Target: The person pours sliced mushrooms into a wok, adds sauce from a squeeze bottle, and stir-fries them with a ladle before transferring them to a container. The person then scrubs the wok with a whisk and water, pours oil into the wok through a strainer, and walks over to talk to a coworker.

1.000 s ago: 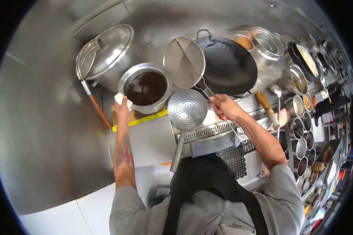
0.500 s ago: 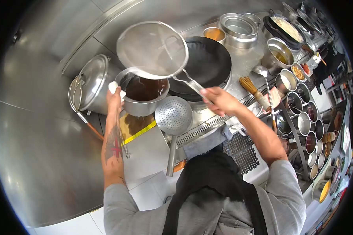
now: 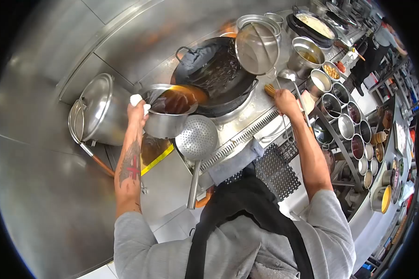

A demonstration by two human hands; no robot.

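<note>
With a white cloth [image 3: 136, 99] in its fingers, my left hand [image 3: 136, 113] grips the left rim of a metal pot [image 3: 165, 124]. The pot is tilted, and brown liquid [image 3: 186, 94] pours over its right side into the black wok [image 3: 219, 79]. My right hand [image 3: 286, 101] is closed on the handle of a round mesh strainer [image 3: 257, 49], which is over the wok's right edge. Below the pot lies a perforated ladle [image 3: 197, 138] with its handle toward me.
A large lidded pot [image 3: 97, 109] stands at the left, a hooped tool [image 3: 77, 122] against it. To the right are a bamboo brush [image 3: 269, 89], an oil pot [image 3: 306, 56] and several seasoning tins [image 3: 345, 125]. Another person [image 3: 370, 56] stands far right.
The strainer has moved right, from above the pot to the wok's right side. The pot has tipped toward the wok, and liquid now flows into it. My view has shifted right.
</note>
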